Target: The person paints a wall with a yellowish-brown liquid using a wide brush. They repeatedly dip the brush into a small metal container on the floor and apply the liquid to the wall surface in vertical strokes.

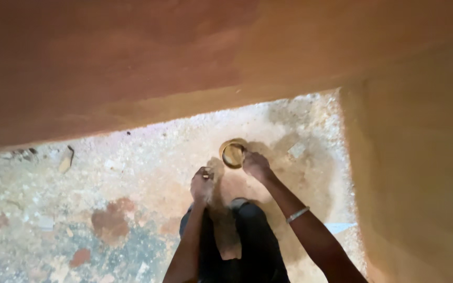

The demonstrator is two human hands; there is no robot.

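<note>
I look down at a rough, stained floor. My right hand reaches forward and grips the rim of a small round tin with a yellowish inside, standing on the floor. My left hand is closed in a fist a little nearer to me, left of the tin; something small may sit in the fingers, but it is too small to tell. A thin metal bangle circles my right forearm. My legs in dark trousers fill the bottom middle.
A smooth orange-brown wall spans the whole top of the view and another wall face rises at the right. Small bits of debris lie at the wall's foot on the left. Reddish patches mark the floor at lower left.
</note>
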